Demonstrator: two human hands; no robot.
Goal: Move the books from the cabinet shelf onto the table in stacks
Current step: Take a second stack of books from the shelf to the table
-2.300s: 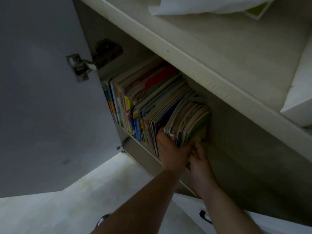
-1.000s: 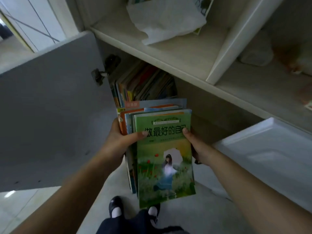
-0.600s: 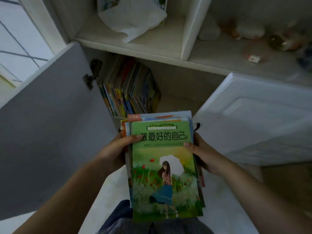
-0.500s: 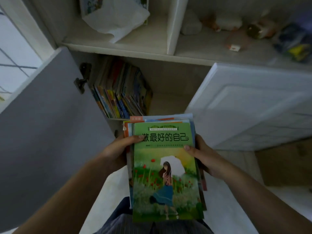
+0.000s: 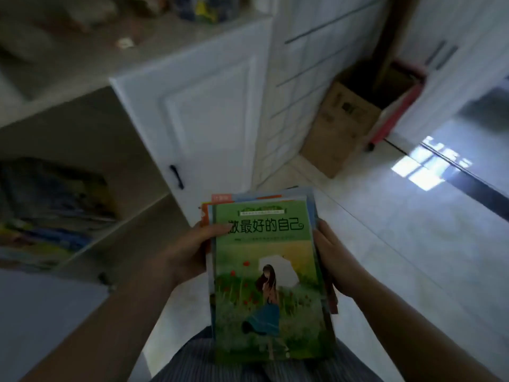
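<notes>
I hold a stack of books (image 5: 268,285) flat in front of my waist, topped by a green cover showing a girl with a white umbrella. My left hand (image 5: 190,252) grips the stack's left edge, thumb on the cover. My right hand (image 5: 329,257) clasps the right edge from below. Several more books (image 5: 52,213) stand blurred on the cabinet shelf (image 5: 132,213) at the far left. No table is in view.
A white cabinet door (image 5: 203,111) with a black handle (image 5: 176,176) stands open just beyond the stack. A second door (image 5: 41,321) is open at the lower left. A cardboard box (image 5: 347,117) sits on the pale tiled floor (image 5: 413,230) to the right.
The stack came out of the shelf in both hands. The view has since swung right, so the shelf has slid to the left edge and the floor and box have appeared.
</notes>
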